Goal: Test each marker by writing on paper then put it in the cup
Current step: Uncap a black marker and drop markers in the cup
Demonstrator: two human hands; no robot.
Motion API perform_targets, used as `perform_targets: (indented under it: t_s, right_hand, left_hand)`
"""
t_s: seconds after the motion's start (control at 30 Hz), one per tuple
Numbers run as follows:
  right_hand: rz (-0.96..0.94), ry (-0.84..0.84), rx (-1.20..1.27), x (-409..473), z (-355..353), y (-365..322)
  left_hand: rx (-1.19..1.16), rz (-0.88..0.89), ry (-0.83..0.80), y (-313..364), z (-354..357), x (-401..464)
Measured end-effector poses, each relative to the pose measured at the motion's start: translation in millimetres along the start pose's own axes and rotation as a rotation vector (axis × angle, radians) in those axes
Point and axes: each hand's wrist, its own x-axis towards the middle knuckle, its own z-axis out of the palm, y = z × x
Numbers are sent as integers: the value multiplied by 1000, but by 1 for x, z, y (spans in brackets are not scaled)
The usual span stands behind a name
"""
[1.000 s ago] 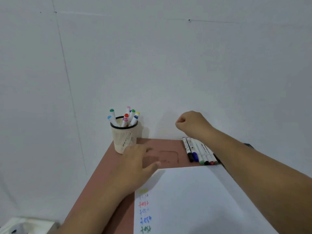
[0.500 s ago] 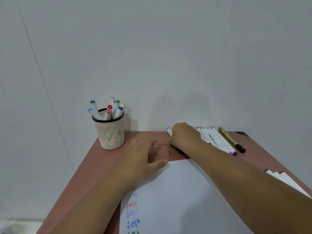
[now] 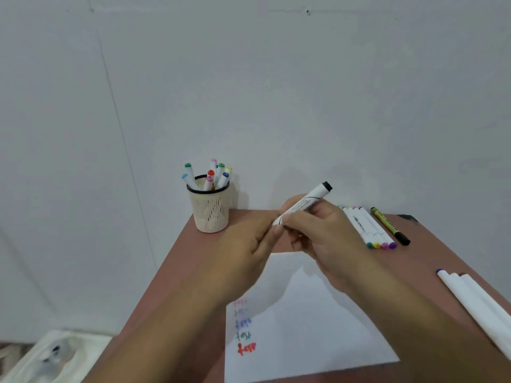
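Observation:
My right hand (image 3: 318, 233) grips a white marker with a black end (image 3: 307, 201), lifted above the table and tilted up to the right. My left hand (image 3: 249, 239) pinches the marker's lower end, which its fingers hide. Under both hands lies the white paper (image 3: 304, 327), with coloured test marks (image 3: 244, 330) down its left edge. A cream mesh cup (image 3: 210, 210) stands at the table's far left corner and holds several capped markers (image 3: 213, 175).
A row of white markers with coloured ends (image 3: 370, 230) and a yellow-black pen (image 3: 390, 226) lie at the far right of the brown table (image 3: 431, 252). More white markers (image 3: 475, 302) lie along the right edge. A white wall stands right behind the table.
My right hand has picked a black-ended marker out of the row and lifted it. My left hand has left the table and taken hold of the marker's lower end.

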Motion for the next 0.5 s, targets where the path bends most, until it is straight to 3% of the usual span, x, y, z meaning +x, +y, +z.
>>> perform_targets:
  t_s: [0.1, 0.3, 0.4, 0.5]
  right_hand:
    - [-52, 0, 4, -39, 9, 3]
    - [-68, 54, 17, -88, 31, 22]
    - [17, 174, 84, -89, 33, 37]
    - [64, 127, 73, -98, 37, 53]
  left_hand:
    - [61, 23, -76, 18, -14, -29]
    - [-62, -207, -213, 28, -38, -99]
    - [184, -256, -244, 12, -48, -121]
    - [422, -187, -336, -3, -51, -135]
